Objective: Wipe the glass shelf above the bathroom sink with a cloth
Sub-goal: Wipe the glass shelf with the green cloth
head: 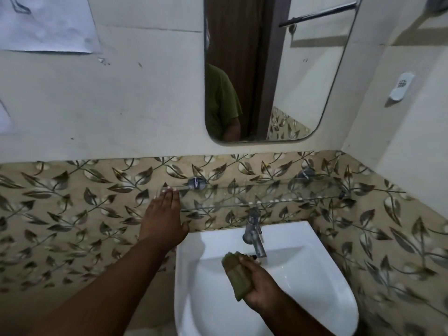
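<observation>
Left hand (163, 219) flat, fingers extended onto glass shelf (266, 194) end, right hand (260, 283) clenched around folded cloth (236, 275) over sink (303, 282).

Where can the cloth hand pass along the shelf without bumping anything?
The glass shelf looks bare from the left hand at its left end to the right bracket. Tighter below: the faucet rises close under its front edge. The right hand holds the cloth over the sink.
</observation>
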`<action>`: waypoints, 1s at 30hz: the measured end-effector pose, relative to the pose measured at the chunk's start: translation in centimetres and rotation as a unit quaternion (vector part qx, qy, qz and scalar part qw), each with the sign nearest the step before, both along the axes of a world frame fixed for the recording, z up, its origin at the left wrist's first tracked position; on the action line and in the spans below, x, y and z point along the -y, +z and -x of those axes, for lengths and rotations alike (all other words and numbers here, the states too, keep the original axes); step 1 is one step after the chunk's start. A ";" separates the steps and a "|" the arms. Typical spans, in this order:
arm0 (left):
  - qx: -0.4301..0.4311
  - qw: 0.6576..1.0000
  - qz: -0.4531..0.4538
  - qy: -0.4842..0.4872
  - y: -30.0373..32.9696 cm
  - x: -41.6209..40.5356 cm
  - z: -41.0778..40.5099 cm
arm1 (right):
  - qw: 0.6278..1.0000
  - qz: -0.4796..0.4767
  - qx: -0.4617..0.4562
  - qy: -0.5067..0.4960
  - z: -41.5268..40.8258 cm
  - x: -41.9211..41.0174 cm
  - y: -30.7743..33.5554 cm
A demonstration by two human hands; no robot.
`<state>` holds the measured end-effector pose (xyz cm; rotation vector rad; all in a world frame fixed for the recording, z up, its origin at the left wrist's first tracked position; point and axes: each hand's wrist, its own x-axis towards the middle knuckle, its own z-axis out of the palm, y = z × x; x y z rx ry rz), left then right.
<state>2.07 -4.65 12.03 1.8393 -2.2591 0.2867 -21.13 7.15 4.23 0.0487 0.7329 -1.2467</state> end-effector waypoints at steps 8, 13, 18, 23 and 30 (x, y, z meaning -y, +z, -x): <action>-0.002 1.000 -0.008 -0.015 -0.3 0.1 -0.4 | 1.000 -0.002 0.013 0.009 -0.9 0.4 0.6; -0.008 1.000 -0.005 -0.024 -0.2 0.4 -0.7 | 0.994 0.062 0.047 -0.073 -0.3 -0.8 1.7; -0.006 0.999 -0.014 -0.028 -0.4 0.5 -0.7 | 0.995 0.080 -0.030 -0.051 -0.9 -1.1 1.9; -0.003 0.999 -0.018 -0.028 -0.5 0.1 -0.7 | 0.996 0.057 -0.063 -0.036 -1.0 0.0 1.1; 0.036 0.999 -0.032 -0.022 0.2 -0.2 -0.3 | 0.998 0.054 0.002 0.016 -3.8 4.1 1.8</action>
